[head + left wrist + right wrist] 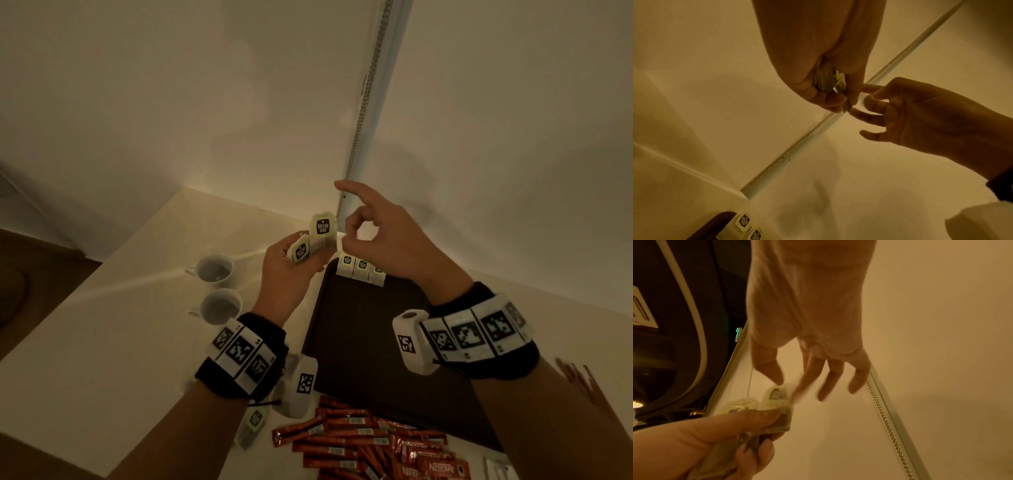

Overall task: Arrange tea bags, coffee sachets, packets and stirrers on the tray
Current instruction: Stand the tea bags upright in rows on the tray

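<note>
Red Nescafé coffee sachets (pixel 363 442) lie heaped on the white counter (pixel 137 342) nearest the person, at the near edge of the dark tray (pixel 359 329). One tea bag (pixel 252 425) lies on the counter left of the heap. Both wrists carry marker bands. The left hand (pixel 284 274) is raised beside the tray's far left corner, palm up, fingers curled round a small bunch of McCoy tea bags (pixel 313 240); one stands upright above the rest. The right hand (pixel 383 236) is held just right of it, thumb and forefinger closed in a ring beside that upright bag; actual contact cannot be confirmed. Its other fingers are spread. Three tea bags (pixel 359 270) stand in a row along the tray's far edge. Two white cups (pixel 215 287) stand on the counter left of the tray.
</note>
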